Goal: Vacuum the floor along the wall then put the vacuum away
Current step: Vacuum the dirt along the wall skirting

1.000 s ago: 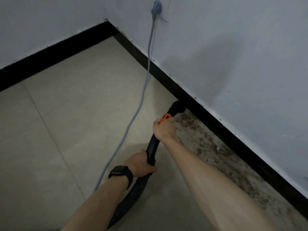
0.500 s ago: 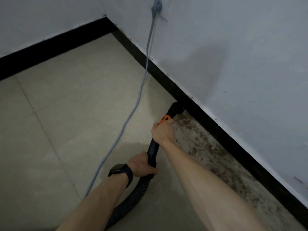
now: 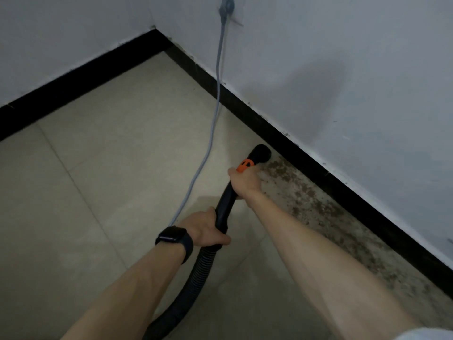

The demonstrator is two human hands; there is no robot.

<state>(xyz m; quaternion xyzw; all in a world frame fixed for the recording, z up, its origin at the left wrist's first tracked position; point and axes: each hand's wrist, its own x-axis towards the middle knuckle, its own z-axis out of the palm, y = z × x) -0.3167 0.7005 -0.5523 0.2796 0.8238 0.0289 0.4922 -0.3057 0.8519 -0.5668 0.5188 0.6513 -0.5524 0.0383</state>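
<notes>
Nozzle (image 3: 261, 153) by the baseboard (image 3: 343, 192).
Left hand (image 3: 204, 229) and right hand (image 3: 245, 181) wrap fingers round my vacuum wand (image 3: 224, 204).

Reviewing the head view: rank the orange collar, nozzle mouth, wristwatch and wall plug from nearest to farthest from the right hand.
1. Orange collar: right against the front of the right hand.
2. Nozzle mouth: just beyond the collar, by the baseboard.
3. Wristwatch: on the other wrist, back toward the person.
4. Wall plug: farthest, at the frame's top.
</notes>
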